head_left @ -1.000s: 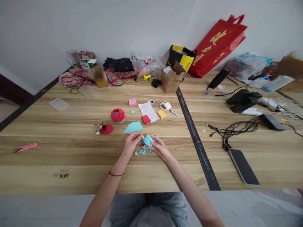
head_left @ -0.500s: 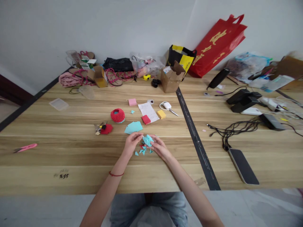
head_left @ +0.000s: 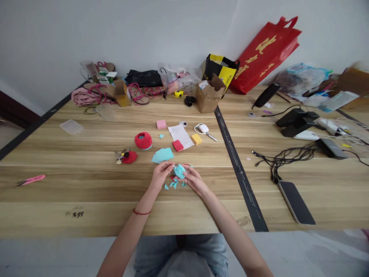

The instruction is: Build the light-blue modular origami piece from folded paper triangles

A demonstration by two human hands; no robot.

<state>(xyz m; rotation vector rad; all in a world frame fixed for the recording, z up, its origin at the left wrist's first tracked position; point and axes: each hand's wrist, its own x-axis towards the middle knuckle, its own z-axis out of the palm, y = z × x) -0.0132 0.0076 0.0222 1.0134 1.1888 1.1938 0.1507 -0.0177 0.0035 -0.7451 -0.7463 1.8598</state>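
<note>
My right hand (head_left: 195,180) is closed around the right side of a light-blue folded-paper model (head_left: 179,171), built of many small interlocked pieces. At its left edge, my left hand (head_left: 161,174) pinches with thumb and forefinger; whether a loose piece is between them is too small to tell. Under the model lie several small blue folded-paper pieces (head_left: 173,185) and a bit of red. A fan of light-blue paper sheets (head_left: 163,155) rests just beyond my left hand. Farther off stands a round red folded-paper model (head_left: 143,141) with a blue lower edge.
Red (head_left: 178,145), yellow (head_left: 196,139) and pink paper stacks (head_left: 161,124) lie around a white sheet (head_left: 180,134). Pink-handled scissors (head_left: 31,180) are at far left. A power bank (head_left: 296,202) with black cables lies right. A brown box (head_left: 210,94) and bags line the wall.
The light-blue model has turned slightly in my right hand and shifted a little to the left. My left hand stays at its left edge.
</note>
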